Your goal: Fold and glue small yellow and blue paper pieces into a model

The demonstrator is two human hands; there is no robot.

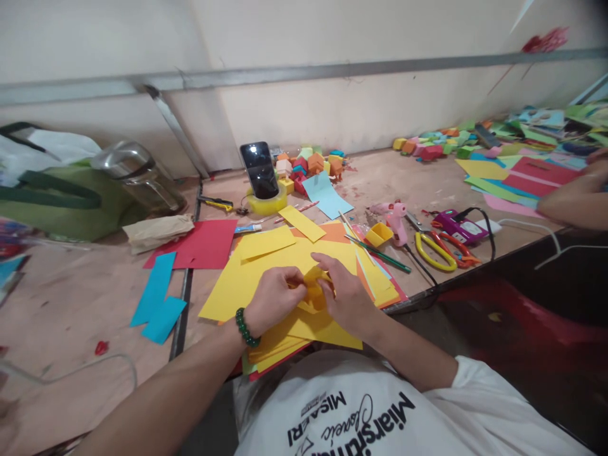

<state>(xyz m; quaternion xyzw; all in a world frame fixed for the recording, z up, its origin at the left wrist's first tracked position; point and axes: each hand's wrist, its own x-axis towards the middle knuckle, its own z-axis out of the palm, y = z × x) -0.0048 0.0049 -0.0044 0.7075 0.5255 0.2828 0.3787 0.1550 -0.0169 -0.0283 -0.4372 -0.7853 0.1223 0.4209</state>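
Between my two hands is a small folded piece of yellow paper [314,295], partly hidden by my fingers. My left hand [277,296], with a green bead bracelet on its wrist, pinches the left side of it. On the other side, my right hand [349,297] grips it with thumb and curled fingers. Both hands are just above a stack of yellow paper sheets [228,288]. Two cut yellow strips lie on the stack's far part, one of them a narrow strip [303,223]. To the right sits a small yellow folded paper box [379,235] beside a green pencil [380,254].
Right of the stack lie a pink glue gun [397,221], yellow-handled scissors [434,251] and a purple power strip [458,226]. A phone [259,170] leans on a tape roll [266,202] before colourful paper boxes [316,163]. Another person's arm [577,199] reaches in at right.
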